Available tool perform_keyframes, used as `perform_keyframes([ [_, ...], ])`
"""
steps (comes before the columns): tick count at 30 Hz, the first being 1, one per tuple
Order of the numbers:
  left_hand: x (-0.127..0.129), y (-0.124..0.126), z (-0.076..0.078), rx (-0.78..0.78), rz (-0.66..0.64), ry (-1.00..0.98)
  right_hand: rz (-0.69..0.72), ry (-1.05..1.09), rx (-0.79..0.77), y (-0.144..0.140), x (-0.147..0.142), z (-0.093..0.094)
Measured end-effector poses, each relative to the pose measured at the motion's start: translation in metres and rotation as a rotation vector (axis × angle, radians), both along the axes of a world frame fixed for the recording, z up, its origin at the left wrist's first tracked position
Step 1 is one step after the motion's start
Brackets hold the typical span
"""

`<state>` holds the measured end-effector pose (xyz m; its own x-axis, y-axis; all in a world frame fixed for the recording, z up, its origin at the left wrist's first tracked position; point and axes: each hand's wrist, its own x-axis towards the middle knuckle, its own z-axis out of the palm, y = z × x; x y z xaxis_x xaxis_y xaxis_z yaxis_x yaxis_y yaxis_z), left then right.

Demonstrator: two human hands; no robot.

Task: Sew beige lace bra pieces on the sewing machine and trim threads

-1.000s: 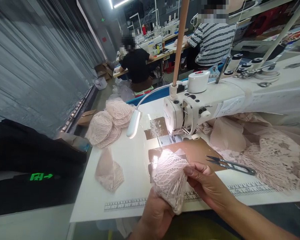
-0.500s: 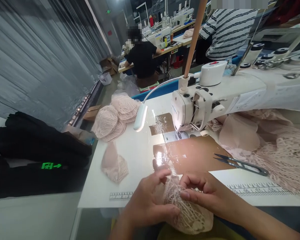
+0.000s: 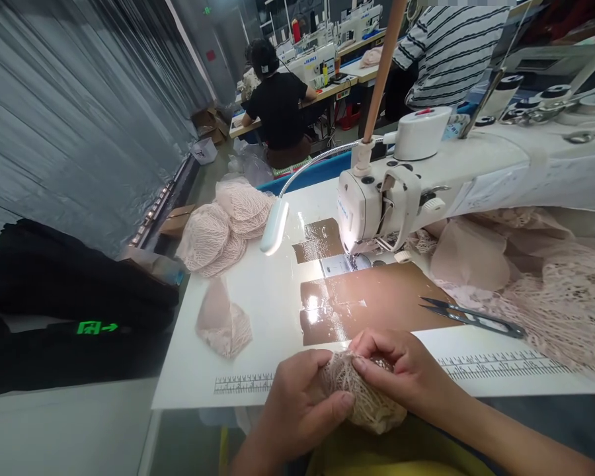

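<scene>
Moved since half a second ago: both hands drawn closer together; lace piece bunched tighter, less of it hanging below the table edge.

Sewing machine [image 3: 377,205]: 1 o'clock, lamp lit.
Table [image 3: 258,311]: white, ruler printed along the near edge.
Lace stack [image 3: 223,228]: 10 o'clock.
Lace piece [image 3: 364,396]: 6 o'clock, at the near edge.
Left hand [image 3: 297,410]: fingers curled about it.
Right hand [image 3: 401,373]: fingertips pinching its top.
Thread snips [image 3: 473,317]: 3 o'clock, apparently lying free.

Risk: open mesh may snag on a fingernail; a slackened pinch drops it into the lap.
</scene>
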<state>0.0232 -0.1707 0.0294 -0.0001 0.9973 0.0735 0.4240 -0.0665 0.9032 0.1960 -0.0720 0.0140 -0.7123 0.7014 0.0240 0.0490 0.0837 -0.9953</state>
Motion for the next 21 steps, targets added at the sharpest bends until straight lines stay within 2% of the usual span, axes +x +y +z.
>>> perform_keyframes([
  [3,0.000,0.005,0.001,-0.058,0.019,-0.029,0.022,-0.012,-0.004,-0.002,-0.002,0.000],
  [9,0.003,0.017,-0.007,-0.208,0.014,-0.314,0.059,-0.103,0.021,0.000,0.001,0.000],
  [12,0.005,0.017,-0.011,-0.222,0.026,-0.402,0.051,-0.106,0.035,0.008,0.006,0.000],
  [15,0.007,0.018,-0.012,-0.214,0.041,-0.418,0.077,-0.044,0.018,0.016,0.008,0.003],
  [19,0.010,0.021,-0.013,-0.227,0.023,-0.360,0.169,-0.135,0.060,0.018,0.005,0.006],
  [21,0.010,0.024,-0.014,-0.237,0.003,-0.400,0.172,-0.151,0.060,0.019,0.004,0.008],
])
